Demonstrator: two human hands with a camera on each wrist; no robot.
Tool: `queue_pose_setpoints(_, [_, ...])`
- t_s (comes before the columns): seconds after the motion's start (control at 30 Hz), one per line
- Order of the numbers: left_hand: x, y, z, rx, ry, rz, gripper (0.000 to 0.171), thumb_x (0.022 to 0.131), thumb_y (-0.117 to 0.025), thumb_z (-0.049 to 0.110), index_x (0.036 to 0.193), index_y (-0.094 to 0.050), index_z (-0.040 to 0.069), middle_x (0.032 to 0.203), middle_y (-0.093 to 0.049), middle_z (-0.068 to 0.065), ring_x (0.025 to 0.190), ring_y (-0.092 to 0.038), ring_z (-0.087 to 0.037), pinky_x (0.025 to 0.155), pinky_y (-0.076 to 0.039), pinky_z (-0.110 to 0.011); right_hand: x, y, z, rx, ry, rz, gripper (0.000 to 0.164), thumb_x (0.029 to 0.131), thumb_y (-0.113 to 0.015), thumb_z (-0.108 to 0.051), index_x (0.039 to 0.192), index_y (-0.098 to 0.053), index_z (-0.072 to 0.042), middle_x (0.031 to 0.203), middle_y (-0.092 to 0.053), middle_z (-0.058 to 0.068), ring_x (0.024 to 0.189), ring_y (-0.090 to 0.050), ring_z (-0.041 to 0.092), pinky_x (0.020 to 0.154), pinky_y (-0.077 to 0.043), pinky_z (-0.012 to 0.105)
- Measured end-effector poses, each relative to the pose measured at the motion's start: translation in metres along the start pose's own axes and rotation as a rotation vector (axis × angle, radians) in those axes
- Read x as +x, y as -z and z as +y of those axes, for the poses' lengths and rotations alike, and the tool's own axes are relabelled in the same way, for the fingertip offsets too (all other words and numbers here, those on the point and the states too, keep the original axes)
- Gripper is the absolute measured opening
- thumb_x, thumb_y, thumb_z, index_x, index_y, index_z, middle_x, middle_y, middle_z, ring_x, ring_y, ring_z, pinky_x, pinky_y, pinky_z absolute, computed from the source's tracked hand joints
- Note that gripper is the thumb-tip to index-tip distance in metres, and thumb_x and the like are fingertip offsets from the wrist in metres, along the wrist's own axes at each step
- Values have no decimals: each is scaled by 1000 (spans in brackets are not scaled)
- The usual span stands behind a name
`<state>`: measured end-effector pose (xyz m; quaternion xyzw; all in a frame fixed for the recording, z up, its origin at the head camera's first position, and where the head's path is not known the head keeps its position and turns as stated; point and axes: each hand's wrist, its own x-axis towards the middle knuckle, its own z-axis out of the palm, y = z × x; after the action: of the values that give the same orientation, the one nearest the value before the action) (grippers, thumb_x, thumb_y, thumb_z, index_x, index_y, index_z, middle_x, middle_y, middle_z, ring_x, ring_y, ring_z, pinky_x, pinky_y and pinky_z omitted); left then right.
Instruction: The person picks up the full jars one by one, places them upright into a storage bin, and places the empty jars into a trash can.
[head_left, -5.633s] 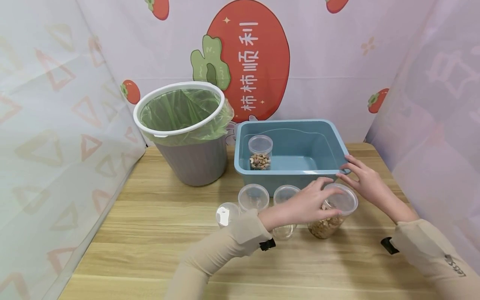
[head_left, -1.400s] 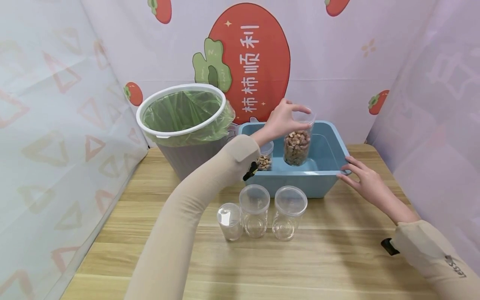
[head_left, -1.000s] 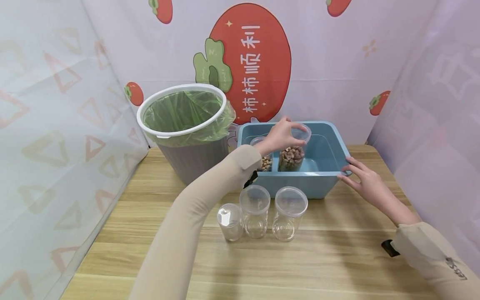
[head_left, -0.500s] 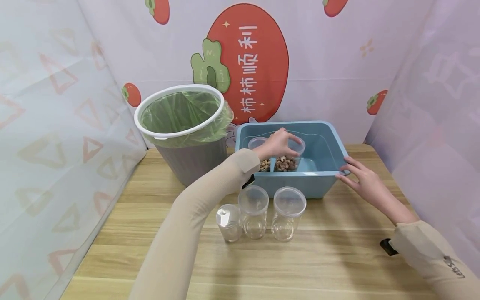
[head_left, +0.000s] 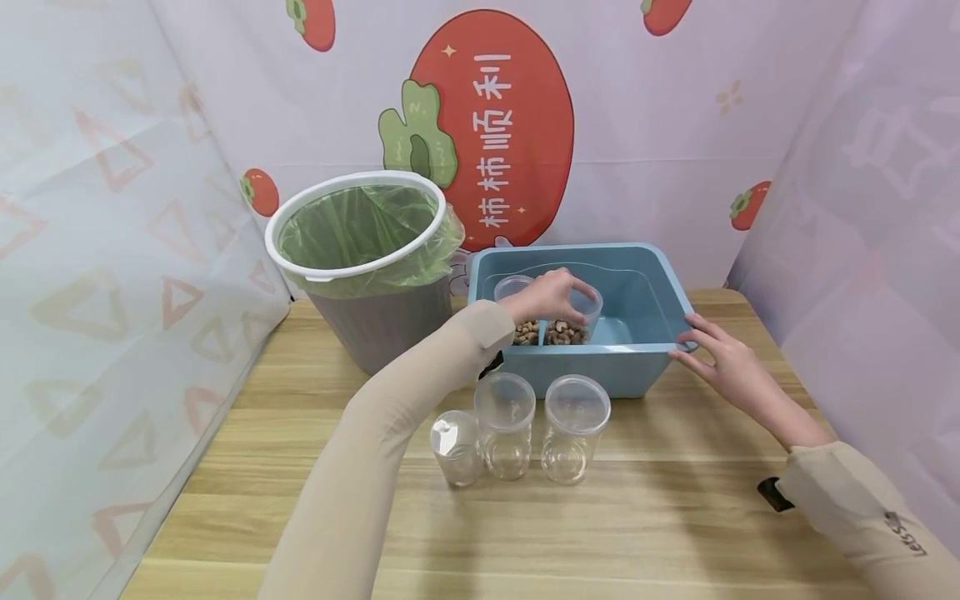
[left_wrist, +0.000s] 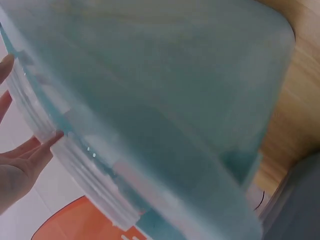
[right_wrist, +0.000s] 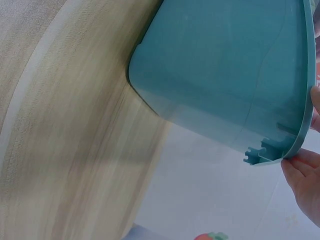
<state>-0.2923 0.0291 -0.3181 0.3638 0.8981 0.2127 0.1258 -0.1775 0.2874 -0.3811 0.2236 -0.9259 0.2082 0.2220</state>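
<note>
In the head view my left hand (head_left: 551,297) reaches into a light-blue plastic tub (head_left: 577,351) and pinches the top of a clear lidded jar (head_left: 591,307) part-filled with nuts. That jar stands low inside the tub, right beside another lidded jar of nuts (head_left: 527,333) on its left. Both jar lids show at the tub's rim in the left wrist view, with the fingers (left_wrist: 37,150) around one of them. At the tub's right front corner, my right hand (head_left: 727,367) grips the rim; the right wrist view shows thumb and fingers (right_wrist: 302,175) on either side of it.
Three clear lidded jars without nuts stand before the tub: a small jar (head_left: 457,450), a taller jar (head_left: 507,433) and another tall jar (head_left: 573,433). A grey bin (head_left: 390,325) with a green liner stands left of the tub. Printed cloth (head_left: 637,125) surrounds the wooden table (head_left: 600,542).
My left hand has carried the jar of nuts from the table's right side over the rim and lowered it into the tub, beside the other nut jar. My right hand has stayed at the corner.
</note>
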Motion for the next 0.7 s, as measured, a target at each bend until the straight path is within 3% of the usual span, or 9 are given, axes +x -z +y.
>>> queue_pose_setpoints(0.27, [-3,6,-2,33,30,-57,45,76,-69,24,119,-57,17,126,-51,-1,111,-46,-15,86,-43,-24,3,3,-3,-8,0,-14,20,76,-67,-15,90,-59,-3,119,-47,28,92,-53,48,65,-46,54])
queue_pose_setpoints(0.53, [-10,7,-3,106,23,-49,41,82,-62,28,120,-56,16,122,-53,-2,107,-47,-12,87,-43,-23,13,19,-9,-19,-63,-207,18,81,-63,-20,90,-61,-5,121,-43,33,91,-52,51,68,-45,53])
queue_pose_setpoints(0.7, [-25,15,1,155,6,-26,38,83,-61,28,119,-57,15,116,-53,-4,101,-46,-13,83,-43,-22,24,27,-13,-50,-64,-329,27,82,-62,-21,99,-60,0,117,-46,33,95,-50,50,77,-42,55])
